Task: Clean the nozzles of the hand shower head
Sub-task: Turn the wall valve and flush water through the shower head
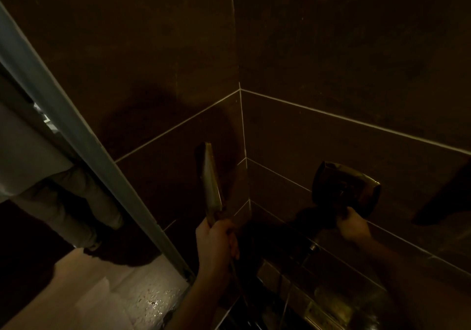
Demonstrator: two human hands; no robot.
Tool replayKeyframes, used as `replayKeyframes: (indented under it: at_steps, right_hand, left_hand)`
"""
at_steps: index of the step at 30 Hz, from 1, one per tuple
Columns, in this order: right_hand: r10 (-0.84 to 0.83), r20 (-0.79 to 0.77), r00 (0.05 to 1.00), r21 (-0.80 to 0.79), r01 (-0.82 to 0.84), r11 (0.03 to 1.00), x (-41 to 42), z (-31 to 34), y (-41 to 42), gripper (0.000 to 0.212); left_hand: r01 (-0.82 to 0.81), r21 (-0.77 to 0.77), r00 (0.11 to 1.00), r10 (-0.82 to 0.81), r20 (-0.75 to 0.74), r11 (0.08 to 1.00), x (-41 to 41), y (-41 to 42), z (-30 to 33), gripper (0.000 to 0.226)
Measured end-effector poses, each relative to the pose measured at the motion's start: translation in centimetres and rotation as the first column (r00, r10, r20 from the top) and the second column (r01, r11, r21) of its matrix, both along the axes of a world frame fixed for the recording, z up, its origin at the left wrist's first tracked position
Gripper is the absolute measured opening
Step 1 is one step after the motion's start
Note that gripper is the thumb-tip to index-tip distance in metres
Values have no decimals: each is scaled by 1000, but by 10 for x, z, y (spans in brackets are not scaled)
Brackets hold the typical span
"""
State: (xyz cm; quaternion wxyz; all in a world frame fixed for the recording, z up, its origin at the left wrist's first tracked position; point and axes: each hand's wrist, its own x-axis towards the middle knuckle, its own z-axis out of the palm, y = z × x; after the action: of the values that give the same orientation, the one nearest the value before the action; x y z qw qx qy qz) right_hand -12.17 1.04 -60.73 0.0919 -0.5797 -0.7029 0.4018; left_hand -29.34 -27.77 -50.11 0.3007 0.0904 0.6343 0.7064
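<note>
The light is dim. The hand shower head (209,176) stands upright near the corner of the dark tiled walls, seen edge-on, so its nozzle face is hard to make out. My left hand (216,243) grips its handle from below, and the hose (235,276) runs down from my fist. To the right, my right hand (353,225) is curled around the underside of a dark, shiny rounded fitting (346,189) close to the right wall. I cannot tell whether that fitting is fixed to the wall.
A grey door frame (76,136) runs diagonally down the left side, with legs and a shoe (94,245) showing behind the glass. The pale wet shower floor (114,294) lies below. Chrome fittings (328,304) sit at bottom right.
</note>
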Motion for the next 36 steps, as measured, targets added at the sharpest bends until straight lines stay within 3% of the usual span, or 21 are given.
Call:
replayKeyframes:
  at_steps: [6,14,36]
  right_hand:
    - [5,5,1000,-30,-5,1000,2,1,-2,38]
    - [2,3,1000,-15,-2,1000,4,3,-4,38]
    - [-26,13,1000,-23,26,999,0,1,-8,40]
  left_hand:
    - [-90,-62,995,88,-38,994,-2,0,-2,11]
    - [-144,-75,987,137,-83,987,2,4,-2,17]
    - [-124,-51,989,119,-85,991,4,3,-10,17]
